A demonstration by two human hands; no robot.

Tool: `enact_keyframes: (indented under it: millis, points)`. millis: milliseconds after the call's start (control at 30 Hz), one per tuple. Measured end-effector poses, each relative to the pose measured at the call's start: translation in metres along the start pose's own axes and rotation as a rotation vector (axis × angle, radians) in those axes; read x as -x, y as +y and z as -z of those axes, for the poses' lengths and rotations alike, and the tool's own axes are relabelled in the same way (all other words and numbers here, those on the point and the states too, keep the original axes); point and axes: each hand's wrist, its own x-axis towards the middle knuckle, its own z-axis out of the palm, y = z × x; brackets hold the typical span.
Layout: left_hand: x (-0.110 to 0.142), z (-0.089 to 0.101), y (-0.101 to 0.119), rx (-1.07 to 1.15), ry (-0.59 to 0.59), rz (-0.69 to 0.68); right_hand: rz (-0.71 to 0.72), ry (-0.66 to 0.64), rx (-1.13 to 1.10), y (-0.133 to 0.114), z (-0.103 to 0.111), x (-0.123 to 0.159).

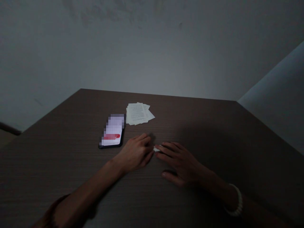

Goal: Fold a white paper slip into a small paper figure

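A small piece of white paper (157,148), seemingly folded, lies on the table between my hands, mostly covered by fingers. My left hand (137,151) is closed, its curled fingers pinching the paper's left end. From the other side, my right hand (177,160) rests its outstretched fingers over the paper's right end, thumb held apart below. Beyond my left hand is a loose stack of white printed sheets (137,114), slightly fanned. A phone (112,131) with a lit, partly blurred screen lies to the left of that stack.
The brown wood-grain table (59,152) reaches back to a pale wall (152,57). On the right, a light slanted surface (280,95) meets the table's far corner. My right wrist wears a white beaded bracelet (238,202). The room is dim.
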Motion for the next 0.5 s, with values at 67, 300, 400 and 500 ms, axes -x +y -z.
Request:
enact_keyframes:
  millis: [67, 300, 400, 500]
  points:
    - [-0.0007, -0.0002, 0.0006, -0.011, 0.004, 0.000, -0.010, 0.016, 0.003, -0.0011, 0.0002, -0.0007]
    - [-0.0025, 0.0024, 0.0025, 0.001, 0.011, 0.020, -0.055, 0.051, 0.017, -0.0027, 0.0008, 0.0020]
    - [-0.0025, 0.0025, 0.0024, 0.009, 0.012, 0.026, -0.085, 0.073, 0.031, -0.0018, -0.0018, 0.0052]
    - [-0.0025, 0.0012, 0.0020, 0.000, 0.017, 0.022, -0.103, 0.078, 0.036, -0.0010, -0.0037, 0.0073]
